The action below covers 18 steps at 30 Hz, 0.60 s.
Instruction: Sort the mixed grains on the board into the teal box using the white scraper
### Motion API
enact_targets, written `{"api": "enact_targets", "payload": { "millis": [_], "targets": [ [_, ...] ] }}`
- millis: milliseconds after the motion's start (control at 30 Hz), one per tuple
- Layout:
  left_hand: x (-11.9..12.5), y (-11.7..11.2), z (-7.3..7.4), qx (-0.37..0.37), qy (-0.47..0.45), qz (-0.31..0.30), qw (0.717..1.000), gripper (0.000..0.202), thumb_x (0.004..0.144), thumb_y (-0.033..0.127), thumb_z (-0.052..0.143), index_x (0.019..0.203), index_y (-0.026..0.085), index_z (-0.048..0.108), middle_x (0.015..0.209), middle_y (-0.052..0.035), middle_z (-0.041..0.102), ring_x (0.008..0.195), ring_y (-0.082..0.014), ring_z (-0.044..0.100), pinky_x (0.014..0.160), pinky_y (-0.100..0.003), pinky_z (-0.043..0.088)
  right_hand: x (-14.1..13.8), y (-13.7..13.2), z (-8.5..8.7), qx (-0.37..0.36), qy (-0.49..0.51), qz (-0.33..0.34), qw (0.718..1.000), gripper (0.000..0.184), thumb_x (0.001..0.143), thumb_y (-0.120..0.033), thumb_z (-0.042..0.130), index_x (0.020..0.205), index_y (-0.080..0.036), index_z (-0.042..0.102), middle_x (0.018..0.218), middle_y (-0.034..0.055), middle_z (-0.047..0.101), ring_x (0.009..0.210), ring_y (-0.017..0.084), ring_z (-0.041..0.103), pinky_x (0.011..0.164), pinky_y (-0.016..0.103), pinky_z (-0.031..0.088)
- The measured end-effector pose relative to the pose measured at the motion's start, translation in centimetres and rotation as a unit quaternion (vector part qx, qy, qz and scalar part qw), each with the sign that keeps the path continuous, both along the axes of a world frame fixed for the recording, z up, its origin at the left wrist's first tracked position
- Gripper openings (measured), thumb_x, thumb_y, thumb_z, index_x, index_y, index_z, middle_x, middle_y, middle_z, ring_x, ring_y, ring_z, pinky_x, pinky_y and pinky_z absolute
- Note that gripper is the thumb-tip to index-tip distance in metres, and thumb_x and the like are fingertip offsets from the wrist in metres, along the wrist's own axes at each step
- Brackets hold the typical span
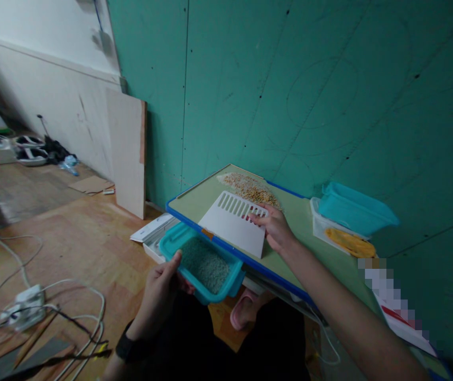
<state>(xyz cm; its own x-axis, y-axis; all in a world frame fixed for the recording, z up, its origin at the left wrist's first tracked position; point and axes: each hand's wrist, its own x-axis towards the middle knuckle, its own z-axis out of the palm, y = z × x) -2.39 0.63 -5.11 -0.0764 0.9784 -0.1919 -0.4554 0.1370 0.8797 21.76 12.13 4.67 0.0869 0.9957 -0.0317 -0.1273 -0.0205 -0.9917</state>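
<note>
My left hand (pixel 166 278) is closed on the near rim of a teal plastic container (pixel 232 283), thumb on the edge. Fine pale grains (pixel 204 264) cover the container's floor. It is held just below the table's front edge. A white slotted panel (pixel 234 227) lies over that edge, and my right hand (pixel 271 225) grips its right side near the slots. Beyond the panel, a pile of mixed beans and grains (pixel 250 188) spreads on the green tabletop (pixel 297 248). The panel hides part of the tabletop.
Against the green wall, another teal container (pixel 357 206) rests on a clear tray (pixel 319 219) beside a yellow oval item (pixel 349 242). A white box (pixel 155 233) is below the table's left edge. Cables and a power strip (pixel 26 307) lie on the floor. A board (pixel 127 151) leans left.
</note>
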Motion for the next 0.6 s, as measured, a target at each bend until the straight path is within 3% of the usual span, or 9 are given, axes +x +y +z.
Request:
{"api": "enact_targets", "payload": {
  "millis": [200, 367, 600],
  "targets": [
    [0.0, 0.1, 0.0, -0.004, 0.000, -0.002, 1.000, 0.061, 0.069, 0.071, 0.081, 0.041, 0.020, 0.066, 0.041, -0.0042, 0.063, 0.037, -0.0152, 0.057, 0.045, -0.027, 0.051, 0.5, -0.7, 0.5, -0.006, 0.013, 0.003, 1.000, 0.053, 0.038, -0.029, 0.096, 0.083, -0.020, 0.069, 0.072, 0.0007, 0.075, 0.066, 0.019, 0.065, 0.065, 0.032, 0.049],
    [-0.1, 0.0, -0.4, -0.001, -0.003, 0.000, 1.000, 0.059, 0.071, 0.069, 0.081, 0.042, 0.020, 0.067, 0.041, -0.0033, 0.062, 0.037, -0.0154, 0.058, 0.046, -0.027, 0.051, 2.5, -2.1, 0.8, -0.002, 0.029, -0.050, 0.998, 0.058, 0.037, -0.029, 0.100, 0.087, -0.019, 0.071, 0.074, 0.0005, 0.076, 0.067, 0.018, 0.065, 0.067, 0.031, 0.050],
    [0.0, 0.2, -1.1, 0.008, -0.012, 0.004, 1.000, 0.057, 0.076, 0.066, 0.079, 0.044, 0.020, 0.068, 0.044, -0.0050, 0.067, 0.038, -0.0178, 0.062, 0.045, -0.028, 0.052, 4.2, -4.0, -0.8, -0.012, 0.003, -0.061, 0.998, 0.053, 0.044, -0.032, 0.100, 0.087, -0.019, 0.071, 0.073, 0.0005, 0.075, 0.065, 0.018, 0.064, 0.066, 0.031, 0.048]
  ]
}}
